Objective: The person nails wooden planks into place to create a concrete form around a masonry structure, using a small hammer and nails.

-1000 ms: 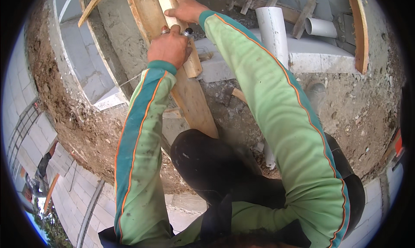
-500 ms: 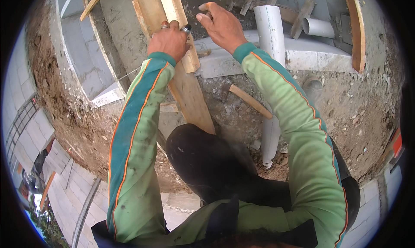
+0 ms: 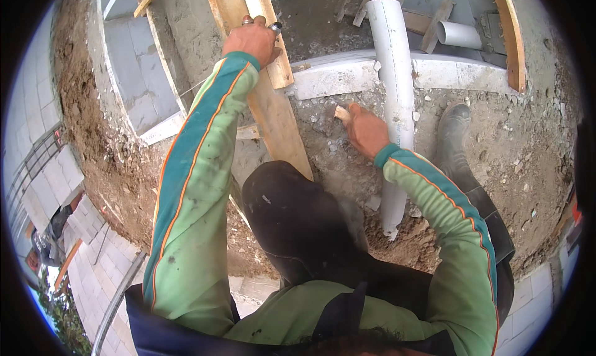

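Observation:
My left hand (image 3: 251,43) grips a pale wooden batten (image 3: 280,73) that lies along a wider wooden plank (image 3: 282,126). Its fingers curl over the wood, and a dark, shiny ring-like piece shows at one finger. Lower and to the right, my right hand (image 3: 367,131) is closed round the wooden handle of a hammer (image 3: 342,112) close to the ground. The hammer's head is hard to make out against the grey rubble, and my hand covers much of the handle. Just right of that hand stands a long white plastic pipe (image 3: 397,76).
A white block edge (image 3: 459,75) runs behind the pipe. Beyond it lie a short white pipe (image 3: 459,35) and wood scraps (image 3: 436,26). An upright board (image 3: 510,39) is at the right, with my boot (image 3: 455,132) on the soil below. A form frame (image 3: 162,131) stands left.
My right hand has come down from beside the batten and taken hold of the hammer on the ground. My left hand stays on the batten. The view has shifted slightly.

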Action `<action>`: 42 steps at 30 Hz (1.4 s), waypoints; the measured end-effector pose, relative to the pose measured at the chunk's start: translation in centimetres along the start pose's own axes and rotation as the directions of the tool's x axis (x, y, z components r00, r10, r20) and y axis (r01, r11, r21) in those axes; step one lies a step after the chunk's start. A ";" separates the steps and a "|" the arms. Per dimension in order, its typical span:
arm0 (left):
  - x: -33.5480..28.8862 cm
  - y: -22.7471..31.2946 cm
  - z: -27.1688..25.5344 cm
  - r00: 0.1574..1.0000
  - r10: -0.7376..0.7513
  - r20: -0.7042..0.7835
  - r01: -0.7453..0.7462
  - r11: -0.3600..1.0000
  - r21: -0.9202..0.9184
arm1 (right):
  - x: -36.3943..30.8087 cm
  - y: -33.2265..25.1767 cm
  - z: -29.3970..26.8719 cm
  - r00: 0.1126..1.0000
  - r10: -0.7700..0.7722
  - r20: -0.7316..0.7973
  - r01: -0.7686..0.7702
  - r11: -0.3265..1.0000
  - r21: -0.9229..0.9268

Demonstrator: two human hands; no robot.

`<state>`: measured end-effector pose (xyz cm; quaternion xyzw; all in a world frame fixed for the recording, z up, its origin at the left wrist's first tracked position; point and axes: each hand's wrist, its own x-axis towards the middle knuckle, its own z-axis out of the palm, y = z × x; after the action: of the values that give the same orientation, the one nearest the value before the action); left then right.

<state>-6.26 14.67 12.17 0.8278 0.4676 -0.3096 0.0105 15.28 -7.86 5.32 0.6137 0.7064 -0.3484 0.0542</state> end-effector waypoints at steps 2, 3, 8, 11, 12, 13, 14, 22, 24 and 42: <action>-0.4 0.1 0.0 0.999 0.013 0.030 -0.014 0.999 0.047 | -0.7 -0.9 -1.4 0.992 -0.087 -0.092 0.105 0.973 0.207; -0.4 0.0 0.0 1.000 0.007 0.029 -0.008 0.999 0.046 | -0.1 -1.1 -2.2 0.991 -0.093 -0.092 0.110 0.973 0.203; 0.0 -0.1 0.2 0.999 0.016 0.042 -0.018 0.999 0.033 | 5.8 -3.6 -5.3 0.916 -0.396 0.069 0.393 0.918 0.056; 0.0 0.2 -0.1 0.999 0.047 0.019 -0.048 0.998 0.033 | 7.7 -3.9 -5.7 0.950 -0.305 0.064 0.293 0.945 0.145; 0.1 0.3 -0.1 0.999 0.048 0.017 -0.049 0.998 0.033 | 7.4 -3.6 -5.7 0.951 -0.303 0.062 0.292 0.946 0.144; 0.1 0.2 0.0 0.999 0.035 0.028 -0.036 0.999 0.027 | 6.8 -3.3 -5.4 0.950 -0.290 0.114 0.263 0.943 0.203; 0.0 0.2 0.2 0.999 0.024 0.038 -0.024 0.999 0.021 | 6.2 -3.2 -4.9 0.946 -0.277 0.166 0.229 0.938 0.259; -0.2 0.0 0.2 1.000 -0.004 0.017 0.003 0.999 0.052 | -0.2 -4.5 -0.8 0.949 -0.313 -0.029 0.218 0.589 0.778; -0.2 0.3 0.1 1.000 0.015 -0.013 -0.014 0.999 0.034 | -2.1 -4.3 1.1 0.994 -0.048 0.102 -0.040 0.694 0.719; -0.3 0.4 1.3 0.997 -0.053 -0.059 0.049 0.996 -0.076 | -0.4 -8.1 -6.9 0.998 0.030 -0.054 0.015 0.727 0.687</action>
<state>-6.69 13.79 11.21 0.8237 0.5000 -0.2668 0.0194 10.48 -4.36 14.18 0.6034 0.5264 -0.5657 -0.1969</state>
